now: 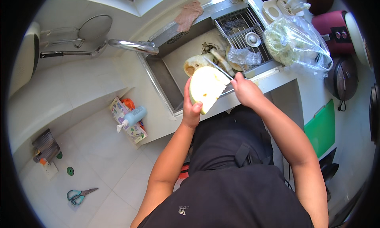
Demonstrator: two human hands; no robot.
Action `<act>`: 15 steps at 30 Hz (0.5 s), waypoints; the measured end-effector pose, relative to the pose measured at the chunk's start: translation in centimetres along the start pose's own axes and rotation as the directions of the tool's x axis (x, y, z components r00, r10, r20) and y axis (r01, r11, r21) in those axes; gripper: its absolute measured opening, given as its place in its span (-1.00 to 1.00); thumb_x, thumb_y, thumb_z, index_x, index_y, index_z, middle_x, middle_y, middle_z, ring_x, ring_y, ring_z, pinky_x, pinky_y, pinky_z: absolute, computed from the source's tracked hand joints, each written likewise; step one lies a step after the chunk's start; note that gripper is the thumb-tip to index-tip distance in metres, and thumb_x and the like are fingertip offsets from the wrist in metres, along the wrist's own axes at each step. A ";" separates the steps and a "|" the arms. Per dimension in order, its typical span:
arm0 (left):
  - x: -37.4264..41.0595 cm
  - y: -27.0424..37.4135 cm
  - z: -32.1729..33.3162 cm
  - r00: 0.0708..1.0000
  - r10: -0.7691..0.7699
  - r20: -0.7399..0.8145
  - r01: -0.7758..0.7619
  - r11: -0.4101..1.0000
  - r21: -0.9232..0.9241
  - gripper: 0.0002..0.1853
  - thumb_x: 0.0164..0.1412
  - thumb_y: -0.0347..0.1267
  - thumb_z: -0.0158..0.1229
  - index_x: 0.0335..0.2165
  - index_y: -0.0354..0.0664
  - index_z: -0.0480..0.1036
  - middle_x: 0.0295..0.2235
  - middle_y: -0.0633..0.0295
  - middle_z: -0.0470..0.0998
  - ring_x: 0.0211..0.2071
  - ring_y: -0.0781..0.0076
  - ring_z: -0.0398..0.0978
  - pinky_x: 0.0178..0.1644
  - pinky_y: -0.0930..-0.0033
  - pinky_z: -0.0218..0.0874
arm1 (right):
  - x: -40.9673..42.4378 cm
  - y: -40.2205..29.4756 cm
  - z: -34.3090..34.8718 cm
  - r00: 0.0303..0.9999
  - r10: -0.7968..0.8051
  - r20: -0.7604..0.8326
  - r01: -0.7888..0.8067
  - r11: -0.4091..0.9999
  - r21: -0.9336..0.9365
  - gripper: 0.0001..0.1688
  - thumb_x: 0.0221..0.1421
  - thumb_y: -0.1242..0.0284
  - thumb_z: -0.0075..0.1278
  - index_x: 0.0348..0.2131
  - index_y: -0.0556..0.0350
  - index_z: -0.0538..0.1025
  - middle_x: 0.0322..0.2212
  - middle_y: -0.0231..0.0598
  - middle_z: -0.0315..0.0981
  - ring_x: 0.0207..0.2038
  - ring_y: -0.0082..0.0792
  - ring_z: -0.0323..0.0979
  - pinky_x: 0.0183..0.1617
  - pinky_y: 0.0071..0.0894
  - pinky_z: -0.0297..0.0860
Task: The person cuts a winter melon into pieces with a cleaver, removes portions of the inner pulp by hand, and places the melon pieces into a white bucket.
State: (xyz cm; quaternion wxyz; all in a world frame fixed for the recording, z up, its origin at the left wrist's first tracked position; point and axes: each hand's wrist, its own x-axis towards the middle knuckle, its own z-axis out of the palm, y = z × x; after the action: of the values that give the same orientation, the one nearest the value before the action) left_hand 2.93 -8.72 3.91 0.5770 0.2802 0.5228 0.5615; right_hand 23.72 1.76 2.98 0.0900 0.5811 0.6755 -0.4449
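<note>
My left hand holds up a thick, pale piece of a large fruit or vegetable, gripping it by its rounded side and lower end. Its bright cut face has small brown spots, and its right edge is notched. In my right hand is a knife, its narrow blade slanting up and left just past the piece's top right edge. Both hands are at the front rim of the steel sink. Behind the piece, partly hidden, a browned pale chunk and a long pale strip lie in the basin.
A drying rack spans the sink's right side, holding crumpled clear plastic and a metal sink strainer. The faucet juts in from the left. A plastic bag of leafy vegetable stands right; a pump bottle sits left.
</note>
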 end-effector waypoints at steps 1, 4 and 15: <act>-0.3 -0.1 -0.8 0.999 -0.039 0.014 0.040 0.996 -0.084 0.13 -0.01 0.11 0.26 0.39 -0.23 0.04 0.30 0.04 0.27 0.31 0.16 0.26 0.39 0.13 0.09 | -0.6 0.3 -0.4 0.999 -0.023 -0.027 0.024 0.999 0.033 -0.54 0.46 0.18 -0.27 -0.03 0.28 0.28 -0.28 0.36 0.56 -0.15 0.35 0.52 -0.02 0.28 0.38; -1.0 -1.0 -3.9 0.994 -0.105 0.035 0.111 0.948 -0.299 0.10 0.01 0.14 0.24 0.35 -0.27 0.11 0.30 0.07 0.31 0.32 0.14 0.27 0.40 0.08 0.08 | -1.8 1.1 -1.2 0.988 -0.011 -0.153 0.046 0.973 0.228 -0.55 0.46 0.12 -0.22 -0.07 0.19 0.33 -0.30 0.35 0.55 -0.16 0.37 0.50 -0.08 0.23 0.36; -1.8 6.9 -1.5 0.936 0.240 0.259 -0.106 0.890 -0.443 -0.12 0.18 0.05 0.11 0.35 -0.06 0.10 0.24 -0.05 0.34 0.23 -0.12 0.32 0.31 -0.12 0.13 | -5.9 3.4 -2.4 0.999 0.044 -0.025 0.006 0.378 0.926 -0.71 0.49 0.13 -0.21 -0.26 -0.14 0.25 -0.62 -0.43 0.24 -0.73 -0.66 0.07 -0.71 -0.64 0.02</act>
State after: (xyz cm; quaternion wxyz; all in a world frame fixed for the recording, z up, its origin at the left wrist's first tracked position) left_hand -0.55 -9.35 10.24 0.6448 0.2784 0.2657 0.6604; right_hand 29.46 -0.99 6.46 -0.2595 0.5501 0.3080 -0.7316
